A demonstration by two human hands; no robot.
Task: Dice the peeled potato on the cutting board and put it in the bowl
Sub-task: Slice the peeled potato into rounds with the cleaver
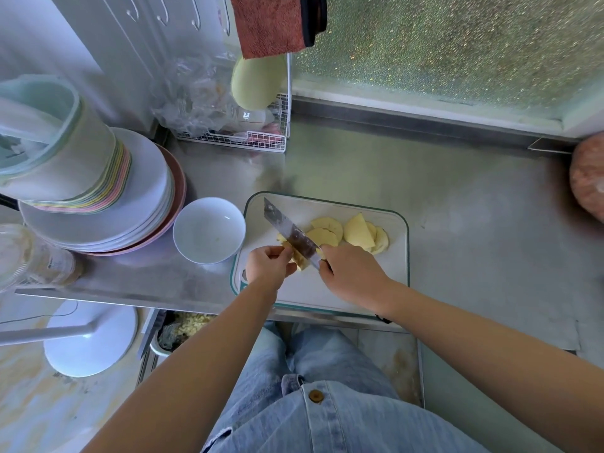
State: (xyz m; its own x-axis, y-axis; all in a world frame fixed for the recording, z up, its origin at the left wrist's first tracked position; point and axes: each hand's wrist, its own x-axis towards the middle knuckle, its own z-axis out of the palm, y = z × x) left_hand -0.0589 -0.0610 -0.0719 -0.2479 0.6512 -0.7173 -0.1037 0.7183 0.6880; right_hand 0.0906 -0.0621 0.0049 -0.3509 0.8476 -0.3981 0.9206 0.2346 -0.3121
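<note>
A white cutting board with a green rim lies on the steel counter. Several yellow potato slices lie overlapping on its far half. My right hand grips the handle of a cleaver, whose blade slants across the board's left part. My left hand pinches a small stack of potato pieces right against the blade. A white bowl stands just left of the board, apparently with nothing in it.
A tall stack of plates and bowls stands left of the white bowl. A wire rack with plastic bags sits at the back. A glass jar is at the near left. The counter edge runs just below the board.
</note>
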